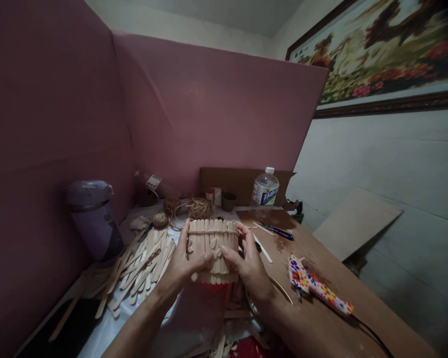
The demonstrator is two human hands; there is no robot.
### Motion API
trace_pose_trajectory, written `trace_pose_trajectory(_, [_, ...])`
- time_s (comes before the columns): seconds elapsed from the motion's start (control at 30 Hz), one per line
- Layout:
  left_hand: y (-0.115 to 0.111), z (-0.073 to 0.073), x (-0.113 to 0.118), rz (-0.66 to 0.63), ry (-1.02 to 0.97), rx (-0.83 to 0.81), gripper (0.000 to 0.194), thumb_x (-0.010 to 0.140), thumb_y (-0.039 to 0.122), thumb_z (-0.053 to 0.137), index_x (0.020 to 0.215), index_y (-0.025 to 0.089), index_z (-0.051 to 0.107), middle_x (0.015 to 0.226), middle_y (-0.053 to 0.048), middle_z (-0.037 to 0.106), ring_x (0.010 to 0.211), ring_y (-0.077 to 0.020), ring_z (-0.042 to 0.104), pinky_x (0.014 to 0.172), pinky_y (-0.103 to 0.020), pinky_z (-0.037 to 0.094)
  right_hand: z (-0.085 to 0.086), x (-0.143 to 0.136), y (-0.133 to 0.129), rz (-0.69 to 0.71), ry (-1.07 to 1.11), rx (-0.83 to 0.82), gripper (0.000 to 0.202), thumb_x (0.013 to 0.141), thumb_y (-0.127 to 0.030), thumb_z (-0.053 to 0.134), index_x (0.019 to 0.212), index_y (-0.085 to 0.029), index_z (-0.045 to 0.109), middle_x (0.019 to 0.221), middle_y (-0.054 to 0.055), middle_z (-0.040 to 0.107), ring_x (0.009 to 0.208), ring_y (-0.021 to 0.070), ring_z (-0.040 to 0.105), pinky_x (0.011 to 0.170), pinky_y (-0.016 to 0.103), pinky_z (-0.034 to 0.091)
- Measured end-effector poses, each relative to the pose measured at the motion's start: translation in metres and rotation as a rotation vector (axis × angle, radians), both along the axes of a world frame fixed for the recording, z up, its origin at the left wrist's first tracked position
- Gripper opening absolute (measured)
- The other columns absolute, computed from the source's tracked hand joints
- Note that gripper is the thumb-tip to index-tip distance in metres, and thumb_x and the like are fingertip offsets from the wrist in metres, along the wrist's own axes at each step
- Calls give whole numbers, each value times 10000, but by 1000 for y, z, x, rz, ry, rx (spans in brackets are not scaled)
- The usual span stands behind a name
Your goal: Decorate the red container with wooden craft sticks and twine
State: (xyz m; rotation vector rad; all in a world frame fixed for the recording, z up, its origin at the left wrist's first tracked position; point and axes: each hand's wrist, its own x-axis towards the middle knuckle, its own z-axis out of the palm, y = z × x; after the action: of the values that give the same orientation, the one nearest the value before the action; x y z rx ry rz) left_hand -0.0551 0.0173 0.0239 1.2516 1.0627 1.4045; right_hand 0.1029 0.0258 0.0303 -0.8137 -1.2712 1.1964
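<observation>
Between my two hands is a small container made of upright craft sticks (205,241), bound with twine near its top and bottom edges. Small wooden pieces form a decoration on its front. My left hand (188,261) grips its left side, thumb laid across the front. On the opposite side, my right hand (248,258) holds it with the thumb pressing by the decoration. The fingers behind the container are partly hidden. Left of my hands lies a loose pile of craft sticks (144,268).
A flower-patterned glue gun (317,286) with a black cord lies at right. Behind it are a utility knife (281,232) and a plastic bottle (265,191). Twine balls (198,208) sit at the back. A purple flask-like container (93,221) stands at left.
</observation>
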Motion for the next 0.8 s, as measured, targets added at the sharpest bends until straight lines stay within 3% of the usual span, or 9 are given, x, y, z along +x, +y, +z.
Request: trace_pose_trajectory(0.8, [0,-4,4,23,31,25,1080,649,425,722,1466,175,62,1449,-142,363,1310,-298,355,1022,-377,378,0,-2,-4,22,42,-37,778,663,-386,732,1305,-247,315,1319,96,456,1177,264,489,972,411,412])
